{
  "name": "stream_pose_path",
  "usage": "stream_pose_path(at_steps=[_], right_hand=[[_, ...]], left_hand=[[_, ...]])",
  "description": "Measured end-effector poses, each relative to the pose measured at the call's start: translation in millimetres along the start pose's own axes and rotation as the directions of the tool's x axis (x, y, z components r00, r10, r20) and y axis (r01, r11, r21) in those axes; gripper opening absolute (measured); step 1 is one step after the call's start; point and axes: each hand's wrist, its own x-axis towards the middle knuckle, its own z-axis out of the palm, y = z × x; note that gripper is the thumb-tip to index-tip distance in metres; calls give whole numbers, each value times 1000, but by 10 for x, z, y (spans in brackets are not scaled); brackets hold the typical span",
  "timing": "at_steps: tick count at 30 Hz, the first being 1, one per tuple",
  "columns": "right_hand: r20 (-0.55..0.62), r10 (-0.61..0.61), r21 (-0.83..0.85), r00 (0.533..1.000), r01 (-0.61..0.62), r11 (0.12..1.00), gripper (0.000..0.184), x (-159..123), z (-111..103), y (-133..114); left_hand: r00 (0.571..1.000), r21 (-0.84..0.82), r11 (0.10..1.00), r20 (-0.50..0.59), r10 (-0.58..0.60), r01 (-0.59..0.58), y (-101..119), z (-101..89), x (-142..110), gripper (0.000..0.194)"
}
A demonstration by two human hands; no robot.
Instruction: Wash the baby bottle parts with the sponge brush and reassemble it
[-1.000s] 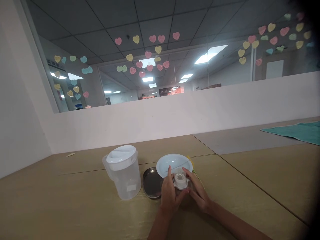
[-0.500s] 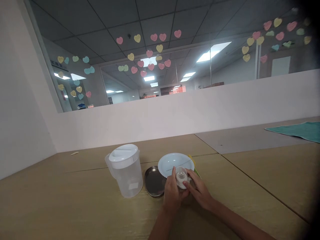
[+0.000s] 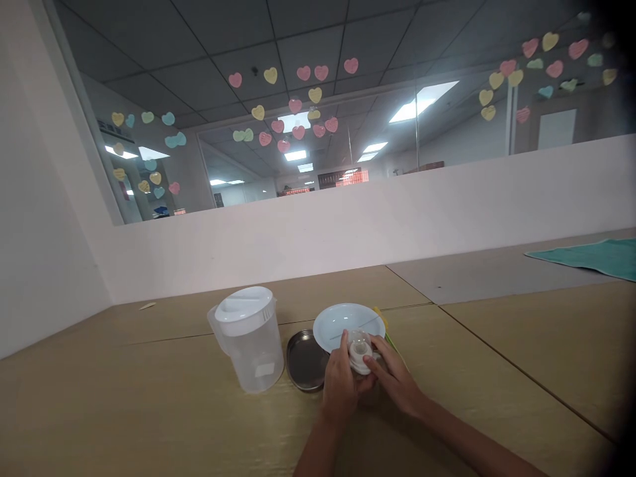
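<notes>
My left hand (image 3: 340,385) and right hand (image 3: 401,384) come close together, both clamped on one small white container with a clear domed top (image 3: 360,347). It sits between my fingers at the near edge of the bowl in my view, dome upward. The left fingers brace one side while my right thumb presses the front — a grip that, I judge, keeps so small and round a thing from slipping or turning loosely. How far its lower part reaches I can't tell; my fingers hide it.

Just beyond is a wide, pale blue, shallow bowl (image 3: 330,319), near enough to reach easily. A thin yellow-and-green item (image 3: 381,317) pokes out by its right side, mostly hidden. The dark metal tray with rounded corners (image 3: 304,363) lies left of my left hand, its edge meeting the bowl's in my view; whether they touch I can't tell.

Farther left, the clear plastic pitcher with a white lid (image 3: 257,354) stands upright on the tan counter (image 3: 169,391), its handle facing away from my hands — likely out of their way. A teal cloth (image 3: 596,257) lies flat well apart, far right.
</notes>
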Motion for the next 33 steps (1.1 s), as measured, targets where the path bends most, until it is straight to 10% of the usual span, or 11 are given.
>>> stream_pose_path(at_steps=[17, 22, 27, 33], right_hand=[[-248, -422, -375, 872, 315, 872, 46, -33, -52, 283], [-480, -231, -316, 846, 79, 945, 43, 69, -143, 236], [-300, -44, -268, 953, -40, 963, 41, 171, -204, 298], [-240, 112, -94, 964, -138, 986, 46, 199, -177, 359]], left_hand=[[988, 81, 987, -58, 143, -138, 84, -35, 70, 59], [992, 55, 991, -15, 125, -124, 83, -40, 54, 55], [991, 48, 991, -22, 128, -127, 69, -34, 56, 56], [993, 42, 992, 0, 118, -118, 84, -60, 60, 56]])
